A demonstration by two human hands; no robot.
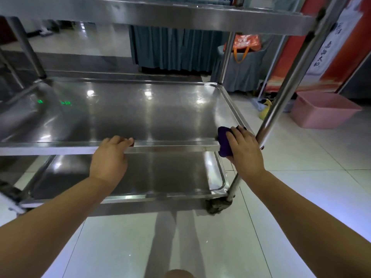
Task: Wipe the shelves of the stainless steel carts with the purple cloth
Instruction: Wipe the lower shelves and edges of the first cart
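A stainless steel cart stands in front of me with a top shelf (180,19), a middle shelf (140,117) and a bottom shelf (160,173). My right hand (246,151) holds the purple cloth (224,141) against the front right corner of the middle shelf, beside the cart's right post (281,105). My left hand (110,159) grips the front rim of the middle shelf near its centre, with the fingers curled over the edge.
A pink plastic tub (323,109) sits on the tiled floor at the right, with a yellow bottle (265,110) near it. Behind the cart hang teal table skirts (172,49), and an orange bag (245,45) rests on a covered table. A caster wheel (218,205) sits under the cart's front right corner.
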